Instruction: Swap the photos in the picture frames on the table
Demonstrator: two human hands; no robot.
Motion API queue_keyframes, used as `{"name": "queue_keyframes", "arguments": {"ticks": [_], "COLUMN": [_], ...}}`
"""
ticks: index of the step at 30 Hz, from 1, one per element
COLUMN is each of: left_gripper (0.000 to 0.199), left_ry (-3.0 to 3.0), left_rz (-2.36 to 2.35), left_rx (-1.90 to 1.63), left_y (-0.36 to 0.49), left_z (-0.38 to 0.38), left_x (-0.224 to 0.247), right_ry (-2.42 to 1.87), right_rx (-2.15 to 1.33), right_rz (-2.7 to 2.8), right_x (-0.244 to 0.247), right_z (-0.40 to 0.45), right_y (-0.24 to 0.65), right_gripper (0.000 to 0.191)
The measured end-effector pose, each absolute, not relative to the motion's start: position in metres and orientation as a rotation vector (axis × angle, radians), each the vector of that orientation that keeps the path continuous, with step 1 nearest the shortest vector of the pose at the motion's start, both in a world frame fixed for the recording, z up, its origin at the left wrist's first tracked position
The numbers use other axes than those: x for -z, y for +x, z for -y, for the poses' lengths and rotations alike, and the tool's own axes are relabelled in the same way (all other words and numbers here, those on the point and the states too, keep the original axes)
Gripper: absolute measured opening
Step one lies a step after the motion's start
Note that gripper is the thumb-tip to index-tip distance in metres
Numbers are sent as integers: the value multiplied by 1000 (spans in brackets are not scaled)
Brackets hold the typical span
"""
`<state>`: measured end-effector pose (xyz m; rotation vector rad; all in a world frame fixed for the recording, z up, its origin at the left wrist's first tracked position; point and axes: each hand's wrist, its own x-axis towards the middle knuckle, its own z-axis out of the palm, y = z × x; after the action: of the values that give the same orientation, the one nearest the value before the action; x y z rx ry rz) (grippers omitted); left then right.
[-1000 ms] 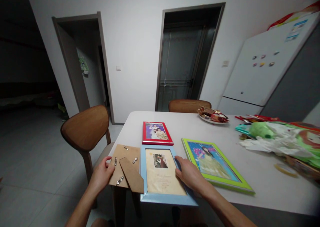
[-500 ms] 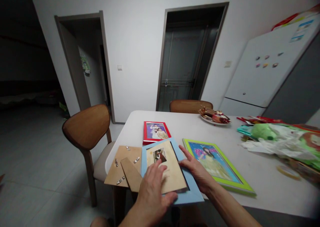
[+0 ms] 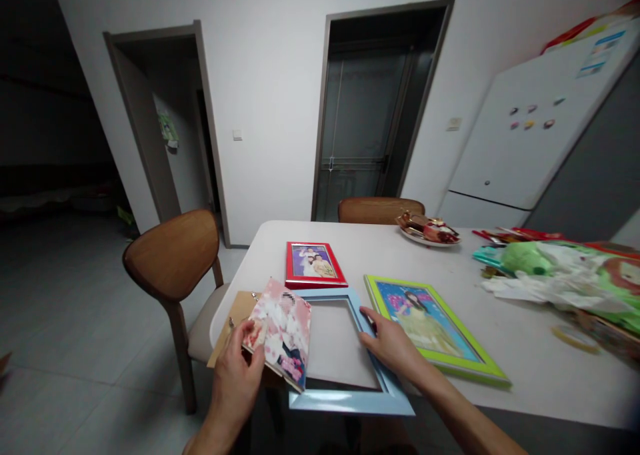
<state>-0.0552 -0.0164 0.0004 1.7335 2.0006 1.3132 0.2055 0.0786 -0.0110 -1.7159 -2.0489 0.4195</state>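
Between its thumb and fingers, my left hand [image 3: 237, 369] holds a pink and white photo print [image 3: 287, 331], tilted over the left side of a light blue picture frame [image 3: 350, 401]. That frame lies hollow at the table's near edge, with the tabletop showing through its opening. My right hand [image 3: 387, 345] grips the frame's right side, fingers curled over the rim. Partly covered by the photo is a brown backing board [image 3: 223, 348] with small metal clips. A red picture frame [image 3: 314, 265] lies just beyond, and a lime green picture frame [image 3: 430, 328] lies to the right.
The white table [image 3: 370, 251] bears a plate of wrapped items [image 3: 429, 231] at the back and a roll of tape [image 3: 575, 339] at right. Crumpled green and white wrapping [image 3: 555, 275] is piled nearby. Wooden chairs stand left [image 3: 173, 255] and behind [image 3: 381, 211].
My left hand has lifted the photo out of the blue frame and moved it left, its pink picture side now showing. The blue frame's opening is uncovered. My right hand stays at its right side.
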Motion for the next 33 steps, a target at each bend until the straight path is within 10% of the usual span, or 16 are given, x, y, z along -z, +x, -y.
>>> {"name": "queue_keyframes", "arguments": {"ticks": [17, 33], "left_gripper": [31, 64], "left_ry": [2299, 2430], "left_rz": [-1981, -1693], "left_rx": [-1000, -947], "left_y": [-65, -35], "left_z": [27, 11], "left_x": [37, 35], "right_ry": [-1647, -1000], "right_rx": [-97, -1286], "right_rz": [2183, 1438], "right_x": [16, 4], "right_z": [-71, -62], "right_y": [191, 102], "right_gripper": [38, 63]}}
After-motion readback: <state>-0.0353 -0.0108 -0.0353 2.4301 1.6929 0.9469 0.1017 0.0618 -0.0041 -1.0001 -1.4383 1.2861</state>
